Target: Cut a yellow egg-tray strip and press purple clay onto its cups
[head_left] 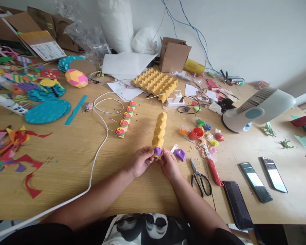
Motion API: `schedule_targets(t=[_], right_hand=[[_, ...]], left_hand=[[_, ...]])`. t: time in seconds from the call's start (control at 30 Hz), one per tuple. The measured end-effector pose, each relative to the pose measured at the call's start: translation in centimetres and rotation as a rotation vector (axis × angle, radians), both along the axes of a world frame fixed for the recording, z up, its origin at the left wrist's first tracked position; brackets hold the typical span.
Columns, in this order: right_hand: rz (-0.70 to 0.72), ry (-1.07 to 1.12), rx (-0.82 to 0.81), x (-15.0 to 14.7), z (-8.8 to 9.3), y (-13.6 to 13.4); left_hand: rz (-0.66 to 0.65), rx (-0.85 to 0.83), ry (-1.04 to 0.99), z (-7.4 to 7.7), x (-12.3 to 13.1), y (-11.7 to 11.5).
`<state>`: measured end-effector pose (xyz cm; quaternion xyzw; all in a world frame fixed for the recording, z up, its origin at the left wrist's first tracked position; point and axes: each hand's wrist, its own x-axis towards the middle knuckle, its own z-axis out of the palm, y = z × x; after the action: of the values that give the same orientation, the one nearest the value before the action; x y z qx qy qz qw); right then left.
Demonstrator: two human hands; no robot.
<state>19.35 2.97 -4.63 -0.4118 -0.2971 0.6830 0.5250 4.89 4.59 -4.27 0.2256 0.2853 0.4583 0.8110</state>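
Note:
Between my hands is a yellow strip of egg carton [159, 131], its bumps running away from me. A flattened patch of purple modelling clay [157, 151] covers part of its near end. My left hand [140, 161] pinches that end from the left, thumb by the clay. My right hand [169, 163] grips it from the right, fingertips at the clay's edge. Just right of my right hand lies an opened packet of purple clay [180, 154]. A decorated carton strip [125, 119], with red and green clay on its bumps, rests to the left.
Scissors [200, 178], a red-handled knife [214, 170] and several phones [238, 204] lie on the right. Clay packets surround a red cup [196, 133]. A white fan [257, 109] stands beyond. A white cable [98, 153] crosses the left side. An egg tray [155, 81] sits behind.

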Motion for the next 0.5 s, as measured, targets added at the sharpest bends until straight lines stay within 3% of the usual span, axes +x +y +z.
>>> schedule_targets(t=[0.5], right_hand=[[-0.095,0.117,-0.07,0.14,0.3,-0.04]], left_hand=[[-0.039,-0.175,-0.126,-0.09,0.11,0.07]])
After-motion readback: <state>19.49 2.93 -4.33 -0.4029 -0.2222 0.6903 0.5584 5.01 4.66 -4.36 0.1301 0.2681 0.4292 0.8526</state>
